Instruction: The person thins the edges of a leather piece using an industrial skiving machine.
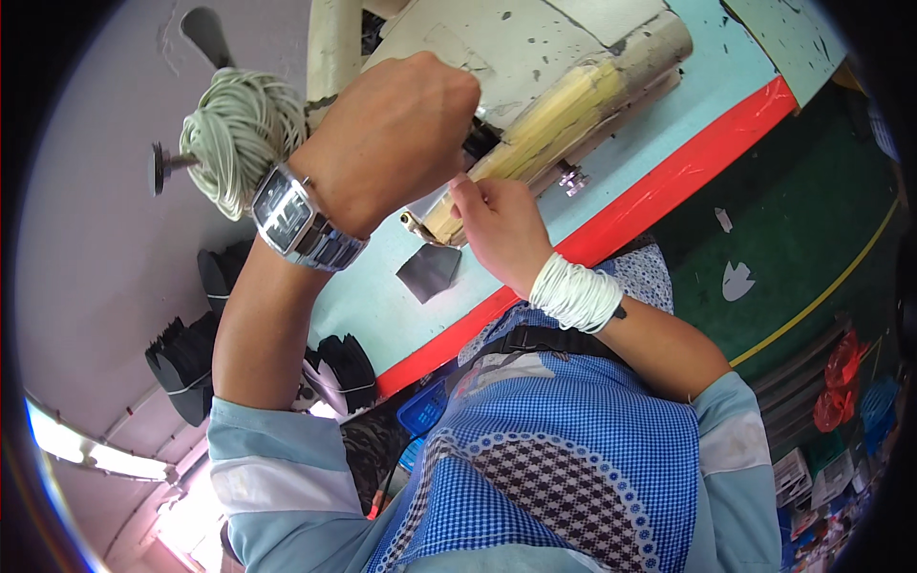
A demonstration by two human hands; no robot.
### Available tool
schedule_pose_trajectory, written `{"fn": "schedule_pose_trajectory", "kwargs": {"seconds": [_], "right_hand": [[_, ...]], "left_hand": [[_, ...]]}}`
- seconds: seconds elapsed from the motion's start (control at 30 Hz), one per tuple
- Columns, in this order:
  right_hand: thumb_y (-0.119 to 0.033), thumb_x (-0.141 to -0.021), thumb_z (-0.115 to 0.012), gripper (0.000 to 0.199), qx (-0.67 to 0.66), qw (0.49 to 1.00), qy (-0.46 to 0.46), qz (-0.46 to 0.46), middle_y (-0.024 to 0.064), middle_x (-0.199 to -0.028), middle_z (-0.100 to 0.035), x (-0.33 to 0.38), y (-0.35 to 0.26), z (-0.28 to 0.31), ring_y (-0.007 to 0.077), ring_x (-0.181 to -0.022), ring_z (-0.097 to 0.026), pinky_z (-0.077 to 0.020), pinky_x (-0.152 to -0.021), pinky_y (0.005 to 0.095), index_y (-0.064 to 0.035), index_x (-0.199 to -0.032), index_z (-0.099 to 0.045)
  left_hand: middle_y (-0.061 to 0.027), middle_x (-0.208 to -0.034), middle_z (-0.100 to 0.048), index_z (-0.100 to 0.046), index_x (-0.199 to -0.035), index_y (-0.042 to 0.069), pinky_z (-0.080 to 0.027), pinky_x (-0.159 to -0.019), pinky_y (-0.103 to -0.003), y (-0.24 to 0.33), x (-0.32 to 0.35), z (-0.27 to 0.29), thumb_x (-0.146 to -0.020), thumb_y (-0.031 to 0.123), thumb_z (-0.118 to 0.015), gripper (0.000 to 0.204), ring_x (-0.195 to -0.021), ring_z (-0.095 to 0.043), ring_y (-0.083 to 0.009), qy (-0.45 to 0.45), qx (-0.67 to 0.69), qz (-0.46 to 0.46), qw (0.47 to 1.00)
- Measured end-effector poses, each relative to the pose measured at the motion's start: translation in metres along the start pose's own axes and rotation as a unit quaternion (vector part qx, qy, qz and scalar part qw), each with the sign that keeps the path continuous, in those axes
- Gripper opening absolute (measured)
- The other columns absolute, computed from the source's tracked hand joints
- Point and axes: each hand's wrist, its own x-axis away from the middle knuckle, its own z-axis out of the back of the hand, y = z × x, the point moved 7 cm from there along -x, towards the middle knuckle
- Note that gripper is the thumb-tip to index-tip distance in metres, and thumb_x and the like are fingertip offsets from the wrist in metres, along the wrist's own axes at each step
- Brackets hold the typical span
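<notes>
My left hand [406,129], with a metal watch [287,218] on its wrist, is closed in a fist over the edge of a cream machine [564,100] with worn paint. Its fingertips are hidden behind the back of the hand. My right hand [503,229] is just beside it, thumb and fingers pinched together at the machine's near end; what they hold, if anything, cannot be made out. Loops of white cord [576,294] circle the right wrist. Below the hands, a small dark grey flat piece [429,272] lies on the pale table.
A thick bundle of white cord [246,129] hangs on the machine's left side near a metal knob. Tied stacks of dark pieces [181,368] are at the left. Red tape [688,167] runs along the table edge. Paper scraps [736,281] lie on the green floor.
</notes>
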Motion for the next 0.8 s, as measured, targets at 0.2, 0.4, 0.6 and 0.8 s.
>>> {"fn": "schedule_pose_trajectory", "kwargs": {"seconds": [0.2,0.4,0.6,0.8], "right_hand": [[-0.037,-0.093,-0.047,0.052,-0.036,0.999,0.037,0.011,0.0205,-0.054,-0.049,0.009,0.004,0.012,0.0323,-0.052,-0.049,-0.0401,-0.055,0.0418,0.0053,-0.065,-0.053],[-0.032,-0.094,-0.052,0.037,-0.111,0.990,0.073,0.041,-0.0039,-0.057,-0.046,0.033,-0.011,0.094,0.0058,-0.053,-0.041,-0.0331,-0.046,0.0240,0.0005,-0.077,-0.055],[-0.025,-0.092,-0.058,0.027,-0.185,0.982,0.001,0.047,-0.0039,-0.065,-0.052,0.057,-0.062,0.088,0.0009,-0.060,-0.044,-0.0349,-0.052,0.0172,0.0020,-0.090,-0.060],[-0.014,-0.090,-0.060,0.024,-0.147,0.986,-0.063,0.042,0.0073,-0.084,-0.066,0.070,-0.088,0.062,0.0071,-0.076,-0.059,-0.0481,-0.067,0.0211,0.0066,-0.102,-0.061]], "left_hand": [[-0.0197,-0.074,-0.063,-0.069,-0.090,0.003,-0.050,-0.064,-0.039,-0.001,-0.002,0.009,-0.072,0.001,-0.057,0.021,-0.068,-0.062,-0.0323,-0.014,0.003,0.055,0.998],[-0.0154,-0.092,-0.066,-0.052,-0.125,0.005,-0.057,-0.071,-0.035,0.009,0.041,0.063,-0.084,0.004,-0.059,0.042,-0.082,-0.068,-0.0259,0.251,0.357,0.117,0.892],[-0.0133,-0.118,-0.054,-0.040,-0.129,0.003,-0.054,-0.086,-0.041,0.042,0.081,-0.009,-0.072,-0.007,-0.071,0.066,-0.108,-0.057,-0.0236,0.184,0.882,0.163,0.402],[-0.0134,-0.119,-0.054,-0.043,-0.122,0.002,-0.051,-0.090,-0.034,0.053,0.095,-0.025,-0.070,-0.004,-0.075,0.061,-0.107,-0.057,-0.0200,0.257,0.813,0.164,0.496]]}}
